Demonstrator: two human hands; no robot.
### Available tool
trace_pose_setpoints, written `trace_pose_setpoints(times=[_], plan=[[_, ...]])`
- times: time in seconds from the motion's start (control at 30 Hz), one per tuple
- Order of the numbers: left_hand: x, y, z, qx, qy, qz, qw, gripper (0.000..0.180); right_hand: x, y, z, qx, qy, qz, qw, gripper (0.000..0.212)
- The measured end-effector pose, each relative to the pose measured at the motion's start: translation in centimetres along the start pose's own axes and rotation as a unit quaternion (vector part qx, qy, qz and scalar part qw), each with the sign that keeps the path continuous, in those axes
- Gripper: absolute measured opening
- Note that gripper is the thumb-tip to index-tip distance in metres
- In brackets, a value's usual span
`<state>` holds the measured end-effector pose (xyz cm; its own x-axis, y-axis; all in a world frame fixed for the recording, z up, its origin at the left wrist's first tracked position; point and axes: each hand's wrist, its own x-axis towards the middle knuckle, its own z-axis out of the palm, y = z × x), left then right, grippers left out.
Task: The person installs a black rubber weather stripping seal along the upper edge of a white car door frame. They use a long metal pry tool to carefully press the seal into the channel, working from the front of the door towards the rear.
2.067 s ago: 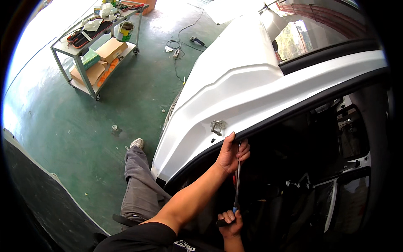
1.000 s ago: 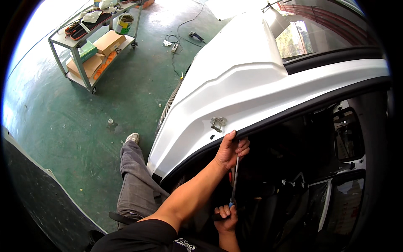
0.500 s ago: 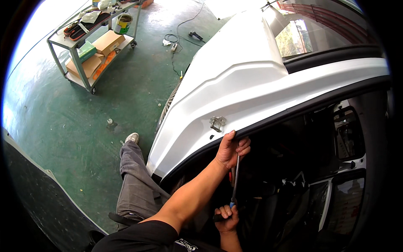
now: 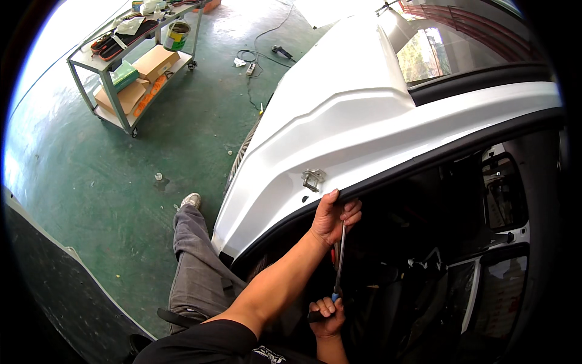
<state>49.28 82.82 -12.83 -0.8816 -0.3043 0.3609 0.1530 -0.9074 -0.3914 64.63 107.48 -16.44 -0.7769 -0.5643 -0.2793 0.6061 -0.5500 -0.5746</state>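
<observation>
My left hand [image 4: 334, 219] is closed at the black rubber seal [image 4: 379, 180] of the white car's door opening. Its thumb lies on the seal, and the curled fingers meet the upper end of a long metal shaft [image 4: 341, 258]. Lower down, my right hand [image 4: 328, 316] grips the same tool by its black handle [image 4: 314, 316], which sticks out sideways from the fist. A blue part [image 4: 335, 297] shows just above the right fingers. The shaft's tip is hidden by the left hand. A red object [image 4: 333, 253] partly shows behind the left wrist.
A metal striker [image 4: 313, 179] juts from the white door frame [image 4: 357, 142] above my left hand. The car's dark interior [image 4: 418, 236] lies to the right. A wheeled cart [image 4: 115, 91] with tools and boxes stands far left; a power tool [image 4: 282, 52] and cable lie on the green floor.
</observation>
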Motion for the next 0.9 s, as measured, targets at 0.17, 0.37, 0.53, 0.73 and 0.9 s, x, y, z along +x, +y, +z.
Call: trace_pose_setpoints(times=[0.17, 0.37, 0.53, 0.73, 0.9], plan=[[-0.09, 0.22, -0.48, 0.009, 0.004, -0.002, 1.0, 0.032, 0.39, 0.47, -0.51, -0.057, 0.005, -0.03, 0.998, 0.036], [-0.08, 0.27, -0.87, 0.024, -0.003, -0.004, 1.0, 0.041, 0.38, 0.58, -0.31, 0.012, -0.02, -0.01, 1.0, 0.039], [0.03, 0.24, -0.82, 0.027, -0.012, -0.007, 1.0, 0.042, 0.11, 0.3, 0.25, 0.004, -0.012, 0.001, 1.0, 0.04], [-0.13, 0.28, -0.78, 0.032, -0.009, -0.008, 0.999, 0.042, 0.16, 0.59, 0.34, 0.018, -0.021, -0.001, 1.0, 0.037], [0.12, 0.2, -0.99, 0.021, -0.009, -0.004, 1.0, 0.04, 0.34, 0.4, 0.36, 0.026, -0.03, 0.007, 0.999, 0.033]])
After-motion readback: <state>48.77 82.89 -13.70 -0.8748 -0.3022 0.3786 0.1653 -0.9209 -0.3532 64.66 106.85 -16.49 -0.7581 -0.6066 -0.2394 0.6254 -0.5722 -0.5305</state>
